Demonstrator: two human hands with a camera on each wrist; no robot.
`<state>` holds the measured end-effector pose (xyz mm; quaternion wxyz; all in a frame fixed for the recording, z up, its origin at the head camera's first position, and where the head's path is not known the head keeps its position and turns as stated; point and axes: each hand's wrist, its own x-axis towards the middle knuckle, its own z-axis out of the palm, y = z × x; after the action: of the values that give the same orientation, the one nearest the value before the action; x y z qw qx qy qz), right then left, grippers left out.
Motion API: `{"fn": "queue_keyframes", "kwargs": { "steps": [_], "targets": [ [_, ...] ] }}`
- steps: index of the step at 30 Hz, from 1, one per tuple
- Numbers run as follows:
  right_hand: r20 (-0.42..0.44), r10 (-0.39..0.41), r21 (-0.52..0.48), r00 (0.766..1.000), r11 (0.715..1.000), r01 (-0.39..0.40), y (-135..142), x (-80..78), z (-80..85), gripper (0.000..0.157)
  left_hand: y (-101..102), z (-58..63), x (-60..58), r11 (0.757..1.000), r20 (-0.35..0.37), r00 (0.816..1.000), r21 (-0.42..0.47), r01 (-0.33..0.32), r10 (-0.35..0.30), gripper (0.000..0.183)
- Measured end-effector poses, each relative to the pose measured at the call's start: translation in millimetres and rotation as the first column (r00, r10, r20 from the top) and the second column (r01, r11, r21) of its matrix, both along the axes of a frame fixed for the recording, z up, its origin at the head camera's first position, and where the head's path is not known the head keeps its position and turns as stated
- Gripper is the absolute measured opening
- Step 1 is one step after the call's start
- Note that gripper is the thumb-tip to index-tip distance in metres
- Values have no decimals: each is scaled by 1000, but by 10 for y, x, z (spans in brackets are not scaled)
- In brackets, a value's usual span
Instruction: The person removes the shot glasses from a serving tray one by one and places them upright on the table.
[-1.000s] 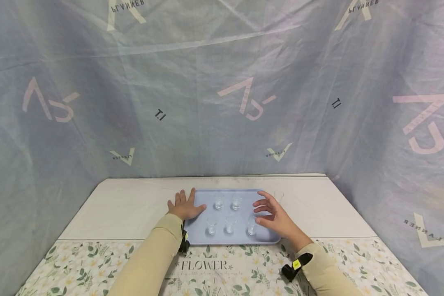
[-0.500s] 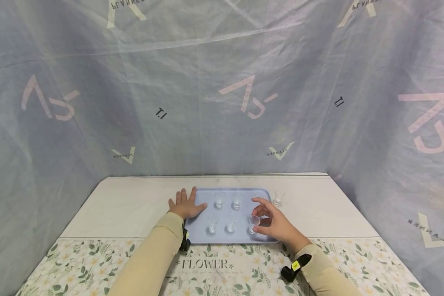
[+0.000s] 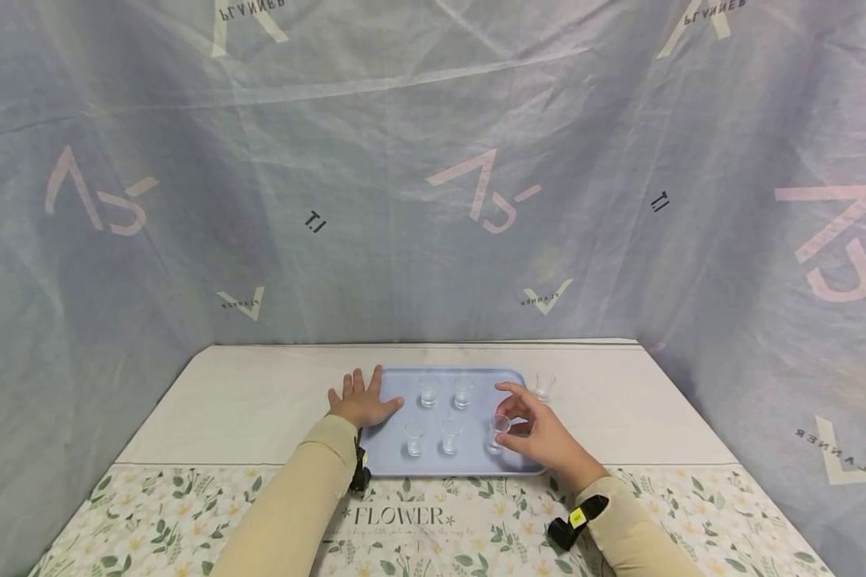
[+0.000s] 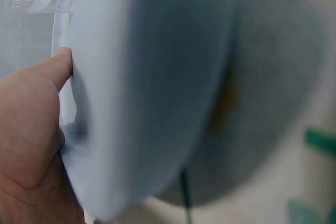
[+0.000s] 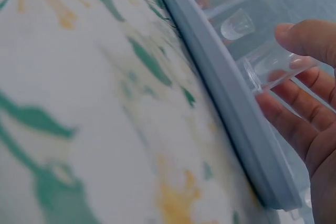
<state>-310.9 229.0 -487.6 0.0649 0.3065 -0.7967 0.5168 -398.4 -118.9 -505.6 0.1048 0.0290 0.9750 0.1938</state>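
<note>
The clear shot glass (image 3: 495, 435) is sitting between the thumb and fingers of your right hand (image 3: 541, 437), over the near right part of the blue tray (image 3: 447, 466). Behind everything, a grey-blue fabric backdrop (image 3: 382, 264) is hanging in folds, carrying pink and pale yellow letter shapes. The desk (image 3: 260, 409) is stretching out white on its far side, while a floral band (image 3: 151, 521) is covering the side nearest you and bearing the word FLOWER. The tray is lying lengthwise across the middle, its near edge slightly overlapping that band. Beige sleeves (image 3: 296, 489) are covering your forearms. Your left hand (image 3: 361, 405) is resting across the tray's left edge, fingers straight and spread. Your right hand is gripping the shot glass, the thumb pressing one side and fingers bending round the other; whether the base is touching the tray isn't showing clearly. Black devices (image 3: 579, 519) are sitting at your wrists. Four more shot glasses (image 3: 451, 438) are standing upright on the tray in two rows of two, and a spare shot glass (image 3: 544, 388) is standing on the desk just beyond the tray's right edge.
</note>
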Motion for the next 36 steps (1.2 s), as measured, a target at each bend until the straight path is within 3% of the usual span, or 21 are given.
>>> {"fn": "queue_keyframes", "kwargs": {
  "steps": [5,15,21,29,36],
  "targets": [
    [-36,-31,-9,999,999,31,16,97,220,75,-18,-65,-51,1000,-2,1000,-21,-5,5,97],
    [-150,-166,-13,975,986,166,155,69,381,74,-51,-159,-136,1000,-22,1000,-27,-5,5,99],
    [-224,-234,-44,946,972,230,219,79,492,74,-45,-149,-122,1000,-25,1000,-29,0,-1,99],
    [-246,-341,-55,907,940,338,286,97,588,73,-30,-127,-95,1000,-25,1000,-31,0,-1,98],
    [-246,-418,-59,874,907,417,389,66,599,77,16,18,35,1000,-22,1000,-15,-8,8,97]
  ]
}}
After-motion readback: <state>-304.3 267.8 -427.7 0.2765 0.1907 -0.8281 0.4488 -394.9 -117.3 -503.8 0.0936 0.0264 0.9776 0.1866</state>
